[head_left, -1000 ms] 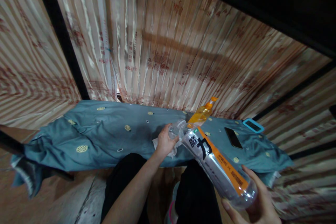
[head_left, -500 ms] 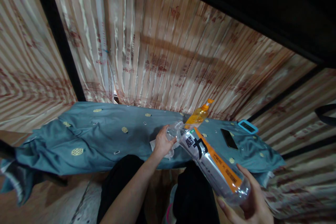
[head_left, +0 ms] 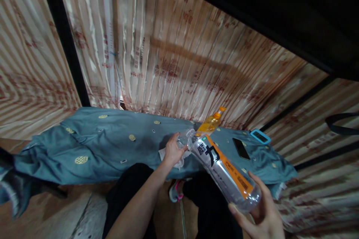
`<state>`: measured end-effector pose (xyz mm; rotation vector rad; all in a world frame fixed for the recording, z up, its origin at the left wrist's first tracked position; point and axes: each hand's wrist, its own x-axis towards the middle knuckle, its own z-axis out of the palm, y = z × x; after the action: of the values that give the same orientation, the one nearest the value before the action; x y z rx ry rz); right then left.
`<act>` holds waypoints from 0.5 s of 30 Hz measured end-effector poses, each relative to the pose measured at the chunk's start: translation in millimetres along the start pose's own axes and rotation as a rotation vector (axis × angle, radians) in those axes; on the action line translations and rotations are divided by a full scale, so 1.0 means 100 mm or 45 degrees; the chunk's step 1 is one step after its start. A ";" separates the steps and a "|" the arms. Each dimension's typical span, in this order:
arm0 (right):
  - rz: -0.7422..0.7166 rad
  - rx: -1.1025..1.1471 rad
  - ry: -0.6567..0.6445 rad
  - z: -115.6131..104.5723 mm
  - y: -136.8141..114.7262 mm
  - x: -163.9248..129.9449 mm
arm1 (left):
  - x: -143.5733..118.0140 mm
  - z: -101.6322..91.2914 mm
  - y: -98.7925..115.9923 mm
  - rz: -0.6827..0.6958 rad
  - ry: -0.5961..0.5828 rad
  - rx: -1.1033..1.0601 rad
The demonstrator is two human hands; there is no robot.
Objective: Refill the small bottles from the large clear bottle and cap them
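The right hand [head_left: 259, 213] is gripping the base of a large clear plastic bottle [head_left: 224, 171], with the fingers closed around its bottom end. The bottle is lying tilted, its neck pointing away from the person and slightly to the left, its base raised near the camera. It is carrying a silver and orange label with black characters. I cannot tell if any liquid is inside; the bottom part is looking transparent.

The left hand [head_left: 172, 151] is closing around the neck end of the same bottle, and its fingers are also touching a piece of white tissue [head_left: 165, 155] that is lying under the hand on the cloth. So both hands are holding one bottle, one at each end.

Just behind the neck, a smaller bottle [head_left: 210, 122] with orange liquid and an orange cap is standing a little tilted.

The surface is being covered by a blue-green cloth [head_left: 106, 145] with small yellow round patterns, wrinkled at the left end. To the right on it, a black phone [head_left: 240, 148] is lying flat, and beyond it a device with a light blue frame [head_left: 260, 136].

Behind, shiny striped beige curtains [head_left: 168, 52] with red markings are hanging, divided by dark frames. The person's dark trousers [head_left: 131, 194] are showing below.
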<state>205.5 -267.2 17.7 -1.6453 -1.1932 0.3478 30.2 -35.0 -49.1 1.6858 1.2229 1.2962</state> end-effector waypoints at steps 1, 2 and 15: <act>0.001 -0.004 0.015 0.01 -0.02 -0.01 | 0.00 0.00 0.00 -0.003 -0.003 0.000; 0.006 -0.005 0.035 0.04 -0.07 -0.02 | 0.00 -0.01 0.00 -0.004 -0.006 0.000; 0.098 -0.043 0.142 0.14 -0.18 -0.05 | 0.00 -0.04 0.03 -0.023 -0.045 -0.015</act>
<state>183.3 -264.1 25.0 -1.7206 -1.0598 0.2813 27.0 -36.0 -45.4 1.6791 1.2047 1.2552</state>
